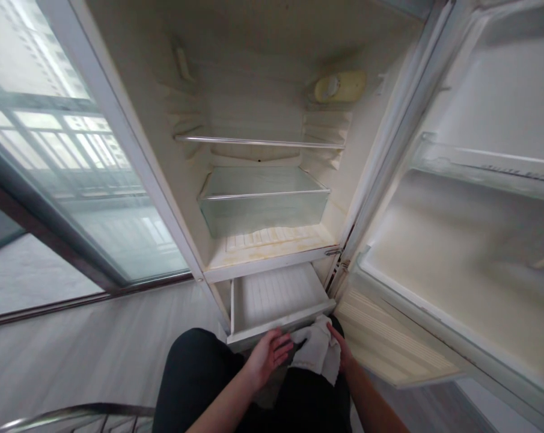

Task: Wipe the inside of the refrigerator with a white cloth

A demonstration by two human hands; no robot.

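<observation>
My right hand [342, 352] grips a pale grey-white cloth [317, 349], which hangs in loose folds above my lap. To the left of it, my left hand [268, 357] is turned partly palm up with its fingers apart, holding nothing. Its fingertips come close to the cloth's left edge. Just beyond both hands, a white freezer drawer [276, 294] with a ribbed bottom is pulled out from the lower part of the fridge [249, 264]. The drawer's front rim lies near my left fingers.
Above the drawer are a clear crisper bin [262, 210] and a glass shelf [258, 142]. The fridge door [461, 240] stands wide on the right, the cream lower door [389, 337] beneath it. A glass sliding door [86, 150] is at left, a metal rack [86, 411] at lower left.
</observation>
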